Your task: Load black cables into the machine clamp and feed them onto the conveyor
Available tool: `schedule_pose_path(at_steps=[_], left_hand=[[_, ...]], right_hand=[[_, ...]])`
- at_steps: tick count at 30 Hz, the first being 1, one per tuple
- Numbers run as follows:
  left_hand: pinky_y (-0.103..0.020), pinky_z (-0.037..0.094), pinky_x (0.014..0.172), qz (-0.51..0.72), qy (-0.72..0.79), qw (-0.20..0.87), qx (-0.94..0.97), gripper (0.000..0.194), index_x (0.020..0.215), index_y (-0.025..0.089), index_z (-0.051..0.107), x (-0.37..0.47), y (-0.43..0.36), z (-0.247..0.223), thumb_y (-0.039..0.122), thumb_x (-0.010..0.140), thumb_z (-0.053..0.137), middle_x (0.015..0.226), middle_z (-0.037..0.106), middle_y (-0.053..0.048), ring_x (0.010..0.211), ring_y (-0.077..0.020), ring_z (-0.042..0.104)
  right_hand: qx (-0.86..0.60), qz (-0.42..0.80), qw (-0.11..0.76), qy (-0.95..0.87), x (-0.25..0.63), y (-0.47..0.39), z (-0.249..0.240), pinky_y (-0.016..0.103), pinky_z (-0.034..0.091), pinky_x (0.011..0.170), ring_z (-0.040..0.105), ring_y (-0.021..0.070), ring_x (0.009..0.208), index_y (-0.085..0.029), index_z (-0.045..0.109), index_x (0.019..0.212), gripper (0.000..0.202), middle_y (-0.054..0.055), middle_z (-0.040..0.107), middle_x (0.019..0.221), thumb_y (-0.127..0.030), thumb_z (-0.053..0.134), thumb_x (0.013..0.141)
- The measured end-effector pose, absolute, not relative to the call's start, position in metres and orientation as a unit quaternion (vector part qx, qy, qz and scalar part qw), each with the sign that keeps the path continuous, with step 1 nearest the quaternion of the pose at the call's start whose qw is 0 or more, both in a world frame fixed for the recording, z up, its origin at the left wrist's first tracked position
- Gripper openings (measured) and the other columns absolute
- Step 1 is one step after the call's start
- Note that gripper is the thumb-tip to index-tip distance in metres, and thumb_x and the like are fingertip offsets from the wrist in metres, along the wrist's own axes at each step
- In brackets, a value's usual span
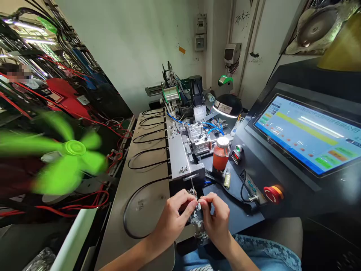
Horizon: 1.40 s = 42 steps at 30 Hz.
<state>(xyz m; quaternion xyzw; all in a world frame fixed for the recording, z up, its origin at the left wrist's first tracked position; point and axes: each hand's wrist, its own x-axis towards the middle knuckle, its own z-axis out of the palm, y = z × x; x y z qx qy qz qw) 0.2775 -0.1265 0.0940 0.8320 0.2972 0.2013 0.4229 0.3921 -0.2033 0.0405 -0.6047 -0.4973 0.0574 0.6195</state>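
Observation:
In the head view, both hands meet over a small metal fixture (199, 229) at the near end of a silver machine rail (179, 152). My left hand (174, 213) comes in from the left, thumb and forefinger pinched together at the fixture's top. Opposite it, my right hand (216, 220) is closed in a similar pinch, its fingertips almost touching the left ones. Whatever sits between the fingertips is too small and too covered to name. A thin metal rod (192, 183) reaches from the rail's end block toward the fingers.
Black cables (146, 183) loop over the beige tabletop (152, 210) on the left. A red jar (220, 154) and a small bottle (227, 178) stand right of the rail. A touchscreen (310, 131) and red emergency stop button (273, 194) are further right. A green fan (75, 148) spins at left.

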Motion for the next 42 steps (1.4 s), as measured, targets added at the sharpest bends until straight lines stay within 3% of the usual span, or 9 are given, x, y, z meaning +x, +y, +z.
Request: schedule_pose_path(at_steps=[4,12,20,31,42], left_hand=[[-0.021,0.041,0.064,0.198,0.307,0.42,0.831,0.027,0.078,0.018,0.063,0.278,-0.127,0.091,0.033,0.093,0.048,0.075,0.059,-0.001,0.068,-0.0126,0.053],[-0.026,0.041,0.068,0.123,0.363,0.292,0.876,0.031,0.075,0.018,0.061,0.276,-0.104,0.084,0.027,0.094,0.038,0.076,0.061,-0.003,0.072,-0.0158,0.058],[-0.027,0.042,0.07,0.068,0.387,0.259,0.882,0.031,0.076,0.018,0.06,0.28,-0.103,0.081,0.026,0.093,0.036,0.079,0.064,-0.004,0.074,-0.0176,0.06],[-0.025,0.041,0.065,0.086,0.371,0.268,0.885,0.033,0.071,0.018,0.06,0.278,-0.1,0.082,0.027,0.093,0.036,0.072,0.064,-0.003,0.067,-0.0158,0.059],[-0.025,0.041,0.068,0.062,0.381,0.24,0.891,0.03,0.075,0.018,0.063,0.282,-0.1,0.079,0.024,0.093,0.04,0.076,0.066,-0.003,0.073,-0.0165,0.062]], right_hand=[[-0.629,0.046,0.608,-0.482,0.388,-0.202,0.034,0.023,0.039,0.053,0.052,0.012,0.053,-0.019,0.051,0.075,0.02,0.0,0.056,0.063,-0.019,0.043,0.093],[-0.633,0.215,0.582,-0.463,0.415,-0.206,0.029,0.022,0.041,0.056,0.052,0.0128,0.059,-0.018,0.053,0.076,0.024,0.0,0.055,0.066,-0.029,0.043,0.094],[-0.645,0.237,0.579,-0.438,0.421,-0.206,0.024,0.022,0.039,0.056,0.049,0.0121,0.058,-0.018,0.053,0.072,0.026,-0.001,0.052,0.064,-0.031,0.044,0.094],[-0.65,0.232,0.575,-0.44,0.422,-0.205,0.018,0.022,0.039,0.056,0.049,0.012,0.057,-0.018,0.052,0.071,0.027,-0.002,0.052,0.063,-0.031,0.045,0.093],[-0.641,0.245,0.568,-0.455,0.423,-0.2,0.013,0.022,0.037,0.056,0.047,0.0119,0.059,-0.018,0.052,0.072,0.027,-0.001,0.051,0.065,-0.03,0.042,0.095]])
